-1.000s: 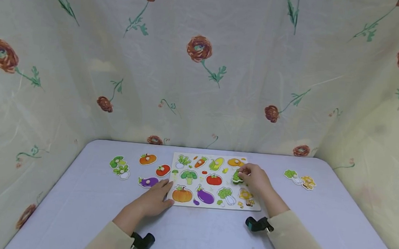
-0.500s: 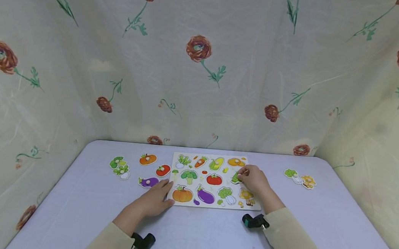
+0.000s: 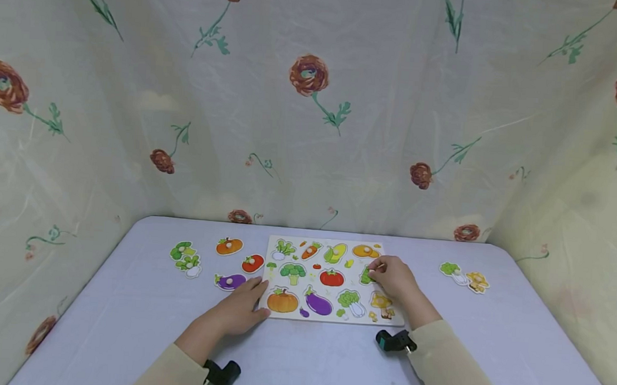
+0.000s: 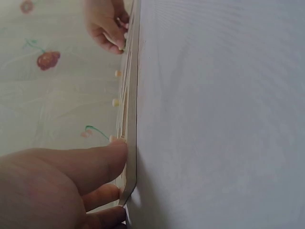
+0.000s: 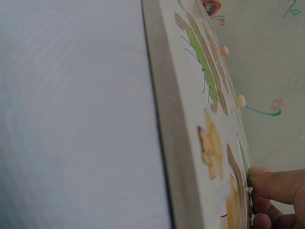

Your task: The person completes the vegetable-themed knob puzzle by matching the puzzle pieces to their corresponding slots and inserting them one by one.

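A white wooden vegetable puzzle board (image 3: 309, 282) lies flat in the middle of the table. My left hand (image 3: 233, 310) holds its front left corner, and in the left wrist view the thumb (image 4: 112, 160) presses on the board's edge. At the board's right side, my right hand (image 3: 396, 278) pinches a green knobbed puzzle piece (image 3: 364, 275) over the middle row; the fingers partly hide it, so its vegetable is unclear. The right wrist view shows thumb and fingers (image 5: 276, 186) low over the board. Knobbed pieces, including a carrot (image 3: 311, 251), sit in the back row.
Left of the board lie loose pieces: a pumpkin (image 3: 229, 246), a tomato (image 3: 253, 264), an eggplant (image 3: 230, 281) and two green ones (image 3: 186, 260). A cabbage piece (image 3: 453, 272) and a mushroom piece (image 3: 477, 282) lie to the right. A flowered curtain surrounds the table.
My right hand has shifted slightly with the green piece, which now lies lower and flatter against the board. The left hand and the board have stayed in place.
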`<state>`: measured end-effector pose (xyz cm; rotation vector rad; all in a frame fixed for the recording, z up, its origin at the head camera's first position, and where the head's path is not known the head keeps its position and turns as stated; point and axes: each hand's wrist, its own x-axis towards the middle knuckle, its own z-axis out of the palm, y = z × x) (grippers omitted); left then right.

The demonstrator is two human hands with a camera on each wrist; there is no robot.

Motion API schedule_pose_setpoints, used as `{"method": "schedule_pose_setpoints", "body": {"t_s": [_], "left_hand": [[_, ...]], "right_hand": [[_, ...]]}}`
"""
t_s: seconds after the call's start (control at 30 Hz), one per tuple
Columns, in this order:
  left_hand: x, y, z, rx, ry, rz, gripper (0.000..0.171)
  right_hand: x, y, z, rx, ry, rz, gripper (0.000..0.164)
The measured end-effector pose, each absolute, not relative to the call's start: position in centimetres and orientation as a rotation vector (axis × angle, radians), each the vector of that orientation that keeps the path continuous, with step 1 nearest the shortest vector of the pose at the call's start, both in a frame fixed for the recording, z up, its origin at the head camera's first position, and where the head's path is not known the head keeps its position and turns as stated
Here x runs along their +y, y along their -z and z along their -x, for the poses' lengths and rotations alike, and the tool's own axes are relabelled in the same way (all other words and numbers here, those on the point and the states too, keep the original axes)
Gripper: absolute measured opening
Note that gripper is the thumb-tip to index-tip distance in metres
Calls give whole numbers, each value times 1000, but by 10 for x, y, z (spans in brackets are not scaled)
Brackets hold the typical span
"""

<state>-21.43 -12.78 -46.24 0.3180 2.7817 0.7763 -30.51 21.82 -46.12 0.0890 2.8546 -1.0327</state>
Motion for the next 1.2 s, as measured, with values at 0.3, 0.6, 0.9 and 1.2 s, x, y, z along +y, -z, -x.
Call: {"method": "schedule_pose_setpoints", "body": {"t_s": [0.3,0.6,0.9,1.2], "left_hand": [[-128,462,214,2781,-783,-325,68],[-128,464,216,2774,-784,-325,68],[-128,464,214,2780,-790,-333,68],[-128,464,214,2776,-791,-322,69]], "right_hand": [[217,462,304,2873,1037,-87,10],[222,459,302,2848,1068,-94,15],[233,437,290,2853,1094,-133,23],[260,423,278,2943,1090,-80,30]]}}
